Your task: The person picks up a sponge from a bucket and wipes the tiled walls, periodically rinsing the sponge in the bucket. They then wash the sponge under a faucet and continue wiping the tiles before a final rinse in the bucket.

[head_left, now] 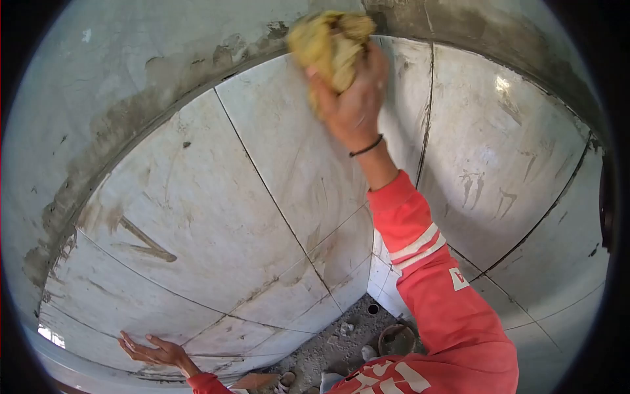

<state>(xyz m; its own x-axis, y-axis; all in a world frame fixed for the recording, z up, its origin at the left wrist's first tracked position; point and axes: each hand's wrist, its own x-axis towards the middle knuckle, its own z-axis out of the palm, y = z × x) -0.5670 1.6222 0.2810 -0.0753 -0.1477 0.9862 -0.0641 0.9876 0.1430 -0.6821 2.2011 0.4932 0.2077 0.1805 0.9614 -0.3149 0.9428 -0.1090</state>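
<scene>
Yellow crumpled cloth [320, 44], blurred and bunched into a thick wad, is in the right hand [357, 108] at the top edge of the pale, glossy wall tiles [252, 125], just where they meet the rough grey plaster [131, 108]. The work in hand looks like wiping: brownish smears and streaks mark the tile faces, and the blur suggests that the cloth is in motion. A further stroke would call for light, even pressure with the wad flat on the glaze, keeping clear of the gritty plaster edge, which could shed dirt onto the cloth.

The right arm reaches high and forward, the red sleeve with white stripes [426, 262] running up from the lower right and a thin dark bracelet [367, 146] at the wrist. The fingers and thumb close around the lower part of the cloth; some fingers are hidden behind it. The left hand [154, 353] is low at the far left, open and empty, its fingers spread beside the lower tiles; whether it touches them cannot be told.

Below, between the tiled walls, lies a grey floor strewn with rubble [328, 345], with a round container [382, 343] near the corner and a small dark round opening [373, 308] beyond it.
</scene>
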